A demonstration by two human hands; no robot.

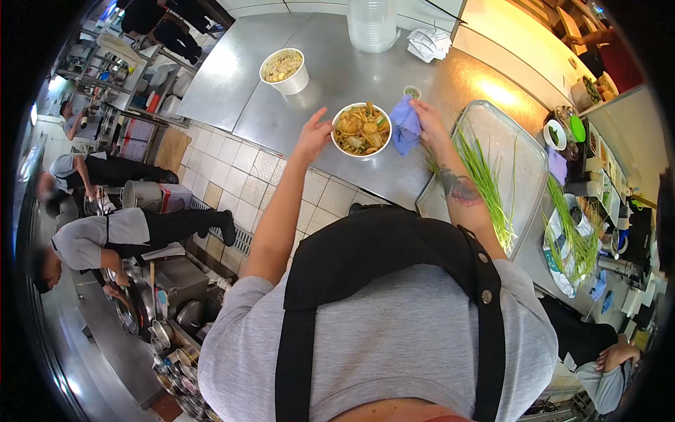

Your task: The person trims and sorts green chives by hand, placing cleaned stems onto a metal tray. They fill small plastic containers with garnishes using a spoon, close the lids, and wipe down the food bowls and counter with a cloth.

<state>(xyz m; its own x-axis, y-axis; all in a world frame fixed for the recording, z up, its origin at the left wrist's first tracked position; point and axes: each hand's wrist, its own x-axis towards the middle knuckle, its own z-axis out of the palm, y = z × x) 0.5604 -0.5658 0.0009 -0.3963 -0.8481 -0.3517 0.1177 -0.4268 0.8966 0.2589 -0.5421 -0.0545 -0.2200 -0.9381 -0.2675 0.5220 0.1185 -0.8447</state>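
Observation:
A round white takeout bowl [362, 129] of noodles with browned pieces and greens is at the near edge of the steel counter. My left hand [315, 136] grips its left side, fingers against the wall and one digit raised. On the other side my right hand [429, 121] pinches a bluish-purple cloth [406, 126], which hangs down close to the bowl's right rim. Just behind the cloth stands a small clear cup [412, 92] with something green in it. A second white bowl [285, 72], filled with fried rice, sits farther back to the left.
Stacked clear plastic containers [373, 27] and white paper slips [429, 45] are at the counter's back. To my right, green onions [485, 183] lie in a clear tray [538, 158]. Co-workers stand at the left by the stoves [179, 281]; another person is at lower right.

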